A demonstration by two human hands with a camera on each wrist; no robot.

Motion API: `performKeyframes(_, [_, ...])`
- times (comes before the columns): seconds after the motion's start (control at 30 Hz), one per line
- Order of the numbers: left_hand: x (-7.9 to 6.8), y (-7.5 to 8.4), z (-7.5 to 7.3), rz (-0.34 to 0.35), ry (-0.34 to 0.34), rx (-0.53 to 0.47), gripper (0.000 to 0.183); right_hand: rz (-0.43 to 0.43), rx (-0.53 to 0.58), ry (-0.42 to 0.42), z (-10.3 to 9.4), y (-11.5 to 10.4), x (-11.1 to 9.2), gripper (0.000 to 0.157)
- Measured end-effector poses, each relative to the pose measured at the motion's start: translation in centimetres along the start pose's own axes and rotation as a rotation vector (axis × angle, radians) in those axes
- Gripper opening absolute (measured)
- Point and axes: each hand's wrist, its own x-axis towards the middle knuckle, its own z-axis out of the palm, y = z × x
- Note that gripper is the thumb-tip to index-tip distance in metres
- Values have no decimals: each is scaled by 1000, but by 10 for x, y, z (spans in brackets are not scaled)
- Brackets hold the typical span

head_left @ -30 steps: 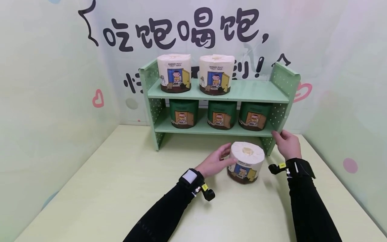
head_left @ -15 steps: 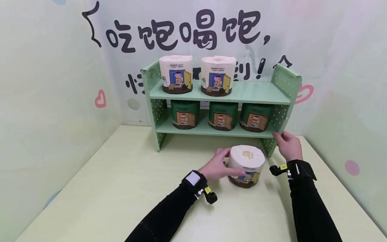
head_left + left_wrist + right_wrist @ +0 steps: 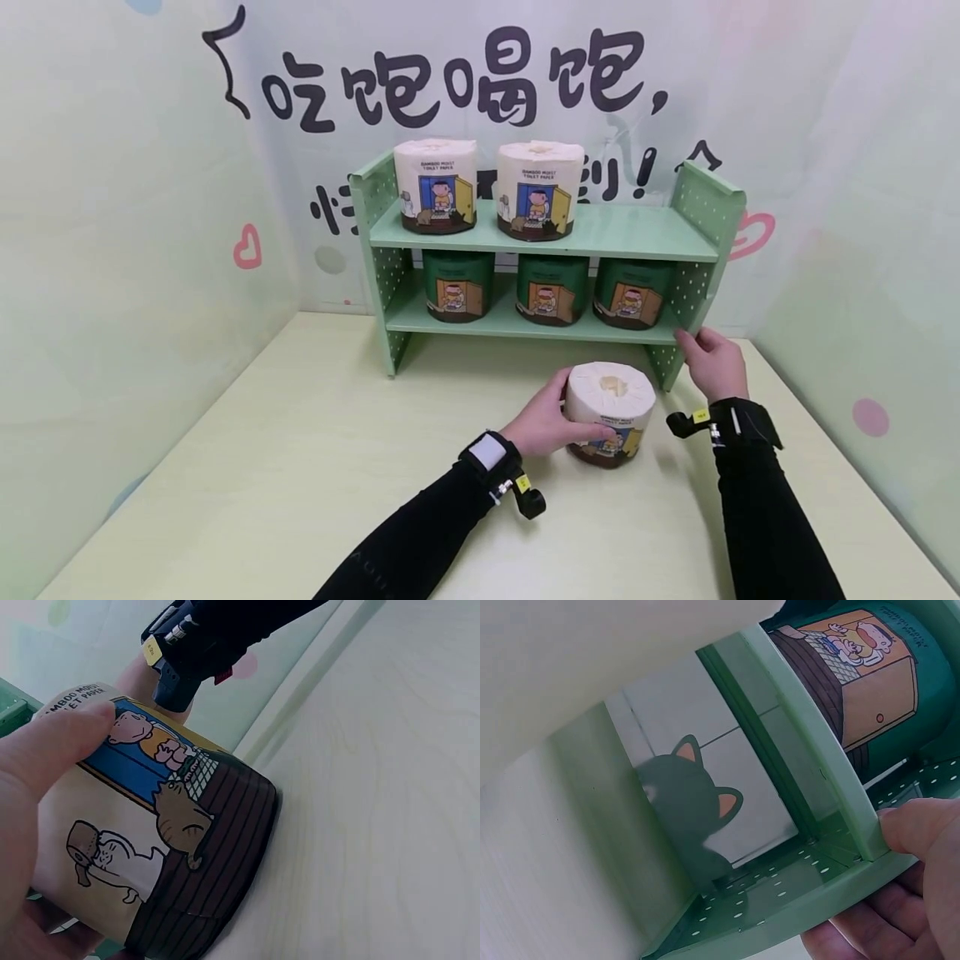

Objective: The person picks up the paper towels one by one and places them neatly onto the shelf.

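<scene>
While left hand (image 3: 546, 423) grips roll (image 3: 609, 410), label part-hidden

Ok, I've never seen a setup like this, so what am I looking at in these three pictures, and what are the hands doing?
There is no machine here: a person wears three cameras. The big picture comes from the head, looking down at both arms. The other two come from small cameras strapped to the wrists.

On the pale table stands a green shelf with two cream toilet rolls on top and three green ones below. A third cream roll stands on the table in front of it.

The left hand grips that roll, fingers curled round its side; the left wrist view shows its cartoon wrapper close up. The right hand holds the shelf's right end at the lower board, thumb on its front edge in the right wrist view.
</scene>
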Motion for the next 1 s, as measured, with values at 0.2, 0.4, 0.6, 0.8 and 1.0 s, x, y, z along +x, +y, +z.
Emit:
performKeyframes(0.2, [0,0,0,11,18,0,97,-6,-6,5,-1,-1,0,49])
performKeyframes(0.4, [0,-1,0,22,22,-3,95,-2,-3,1,0,1,0,50])
performKeyframes(0.6, [-2,-1,0,25,27,-4,94,7,1,-9,1,1,0,51])
performKeyframes(0.8, [-2,2,0,34,31,-10,92,11,-1,0,1,1,0,51])
performKeyframes(1.0, [-3,9,-3,43,37,-12,92,9,9,11,2,1,0,50])
